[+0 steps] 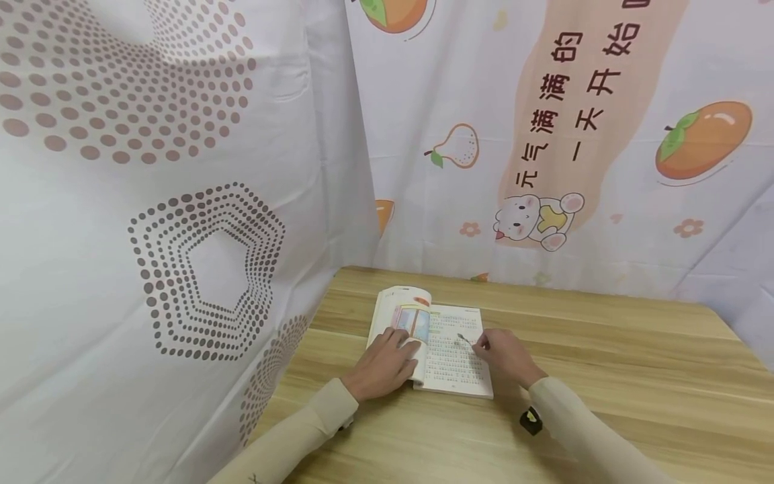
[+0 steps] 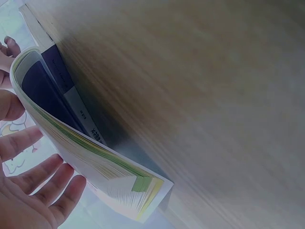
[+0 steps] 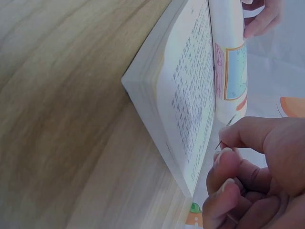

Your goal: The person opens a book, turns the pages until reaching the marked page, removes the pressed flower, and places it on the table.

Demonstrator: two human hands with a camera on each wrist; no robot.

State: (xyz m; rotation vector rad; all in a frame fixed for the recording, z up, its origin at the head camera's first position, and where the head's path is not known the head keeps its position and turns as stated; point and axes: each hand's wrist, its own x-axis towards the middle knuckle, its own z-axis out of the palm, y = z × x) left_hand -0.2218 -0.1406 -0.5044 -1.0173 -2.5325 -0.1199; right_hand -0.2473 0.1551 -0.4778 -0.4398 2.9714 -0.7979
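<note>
An open book (image 1: pixel 453 370) lies on the wooden table, its right page covered in printed text. The left pages (image 1: pixel 392 302) curve upward and carry a coloured picture of a window. My left hand (image 1: pixel 383 363) rests on these pages with its fingers spread; the left wrist view shows the fingers (image 2: pixel 51 171) against the bent pages, whose dark blue cover is underneath. Between thumb and forefinger my right hand (image 1: pixel 508 353) pinches a thin stem with a small dark, leaf-like tip (image 1: pixel 461 336), held over the right page. In the right wrist view the stem (image 3: pixel 219 144) shows as a fine line.
The table (image 1: pixel 605 349) extends to the right of the book. A white curtain with dotted patterns (image 1: pixel 205 269) hangs close on the left, and one with printed fruit and lettering (image 1: pixel 447 202) hangs behind the table. A small black device (image 1: pixel 531 421) sits by the right sleeve.
</note>
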